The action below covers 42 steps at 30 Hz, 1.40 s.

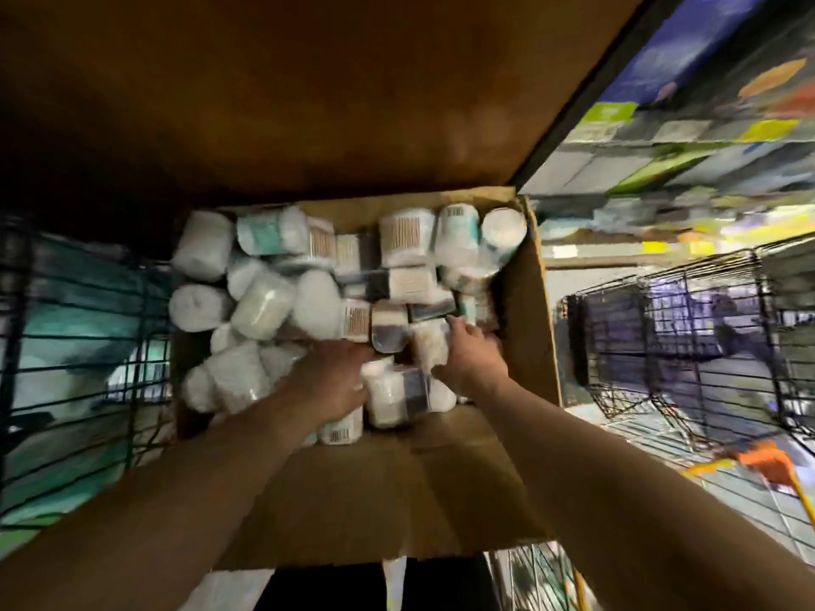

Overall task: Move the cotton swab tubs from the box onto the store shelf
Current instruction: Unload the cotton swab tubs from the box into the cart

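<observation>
A store aisle, blurred by motion: the store shelf [661, 138] with coloured goods stands to the right of the box [525, 328], and a wire basket [683, 328] is below the shelf, also right of the box. The box is cardboard and open, and many cotton swab tubs [264, 302] lie in it without order.

Both hands are inside the box, close to its near wall. One tub [397, 392] lies just between them, and it seems to be on its side. Its long axis I judge to run from the near wall towards the far wall.

The left hand [328, 374] touches the left side of this tub, but the blur hides whether its fingers curl round it. The right hand [472, 350] is just right of the tub, fingers loosely spread over other tubs and holding nothing.

Both hands are equally near. The shelf is on the right hand's side.
</observation>
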Tool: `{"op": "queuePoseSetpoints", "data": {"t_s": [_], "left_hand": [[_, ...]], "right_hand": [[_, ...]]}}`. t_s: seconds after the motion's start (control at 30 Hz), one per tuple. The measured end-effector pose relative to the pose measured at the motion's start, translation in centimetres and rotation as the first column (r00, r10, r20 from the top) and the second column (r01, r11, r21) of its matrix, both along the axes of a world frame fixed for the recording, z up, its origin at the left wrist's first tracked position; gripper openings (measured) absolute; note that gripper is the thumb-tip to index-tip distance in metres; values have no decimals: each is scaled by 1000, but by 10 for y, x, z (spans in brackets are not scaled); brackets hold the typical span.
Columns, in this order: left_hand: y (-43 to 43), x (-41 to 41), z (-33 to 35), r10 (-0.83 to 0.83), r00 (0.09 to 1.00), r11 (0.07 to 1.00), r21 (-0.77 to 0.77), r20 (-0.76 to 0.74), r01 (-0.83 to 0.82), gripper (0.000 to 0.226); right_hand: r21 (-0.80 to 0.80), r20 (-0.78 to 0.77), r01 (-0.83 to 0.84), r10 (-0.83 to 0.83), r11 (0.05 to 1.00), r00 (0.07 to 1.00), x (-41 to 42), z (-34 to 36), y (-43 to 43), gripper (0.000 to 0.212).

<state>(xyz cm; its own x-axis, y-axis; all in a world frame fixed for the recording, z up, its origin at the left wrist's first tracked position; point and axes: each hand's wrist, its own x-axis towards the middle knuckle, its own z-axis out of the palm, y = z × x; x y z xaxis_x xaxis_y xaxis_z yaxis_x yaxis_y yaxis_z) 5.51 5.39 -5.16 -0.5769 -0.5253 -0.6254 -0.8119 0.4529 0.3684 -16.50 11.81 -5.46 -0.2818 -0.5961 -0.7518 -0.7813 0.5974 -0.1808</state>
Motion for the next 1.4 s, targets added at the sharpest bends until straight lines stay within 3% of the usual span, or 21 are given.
{"op": "queuePoseSetpoints", "data": {"t_s": [0.13, 0.3, 0.47, 0.6, 0.87, 1.03, 1.13, 1.23, 1.3, 1.4], "left_hand": [[18, -29, -32, -217, 973, 975, -29, 80, 220, 77], [29, -52, -57, -273, 947, 962, 69, 169, 265, 102], [36, -64, -65, -389, 870, 913, -3, 305, 409, 115], [43, -70, -60, -390, 867, 913, 7, 310, 408, 116], [28, -65, 6, -191, 958, 981, 9, 214, 194, 119], [15, -76, 67, -33, 986, 985, -162, 163, 60, 117], [20, -99, 107, 19, 995, 965, -262, 102, 8, 117], [37, -134, 141, 18, 999, 940, -341, 40, -3, 120], [61, -166, 161, -16, 1000, 931, -364, -20, 8, 119], [101, -212, 178, -47, 994, 924, -382, -100, 6, 116]], "right_hand": [[87, -111, -228, 237, 970, 965, -3, -35, -6, 112], [79, -178, -450, 457, 890, 872, -10, -68, -6, 110], [13, -242, -546, 532, 838, 811, -14, -82, 1, 101], [-24, -254, -558, 535, 830, 806, -21, -74, 5, 105], [-176, -180, -190, 158, 966, 971, -32, -9, 18, 117], [-351, -39, 84, -104, 933, 994, -40, 56, 39, 114], [-529, 48, 244, -259, 813, 965, -53, 102, 66, 114], [-597, 144, 401, -399, 695, 906, -73, 130, 100, 106], [-654, 210, 523, -532, 547, 820, -93, 142, 134, 87], [-642, 303, 683, -703, 348, 643, -121, 149, 190, 76]]}}
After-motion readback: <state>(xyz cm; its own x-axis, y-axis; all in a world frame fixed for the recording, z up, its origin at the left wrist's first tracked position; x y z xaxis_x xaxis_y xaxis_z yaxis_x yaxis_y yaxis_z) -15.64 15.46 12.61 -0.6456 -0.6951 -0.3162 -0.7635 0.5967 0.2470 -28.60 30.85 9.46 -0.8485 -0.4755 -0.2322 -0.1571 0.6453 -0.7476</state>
